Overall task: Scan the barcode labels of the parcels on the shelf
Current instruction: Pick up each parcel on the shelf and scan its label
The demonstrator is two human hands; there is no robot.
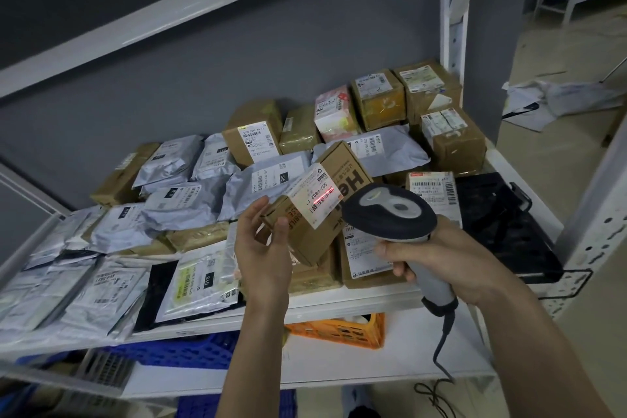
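My left hand (pixel 263 248) grips a small brown cardboard box (pixel 317 231) by its lower left corner and holds it tilted above the shelf. A white barcode label (pixel 315 192) covers the box's upper face, and a red scan line lies across its barcode. My right hand (pixel 437 265) grips the handle of a grey and black corded barcode scanner (pixel 390 210), whose head points at that label from the right. Several other parcels lie on the white shelf (pixel 339 299).
Grey mailer bags (pixel 183 204) fill the shelf's left and middle, brown boxes (pixel 451 142) the back and right. A black tray (pixel 502 224) sits at the right end. An orange crate (pixel 339 329) and a blue crate (pixel 176 349) stand below. A white upright post (pixel 454 27) rises behind.
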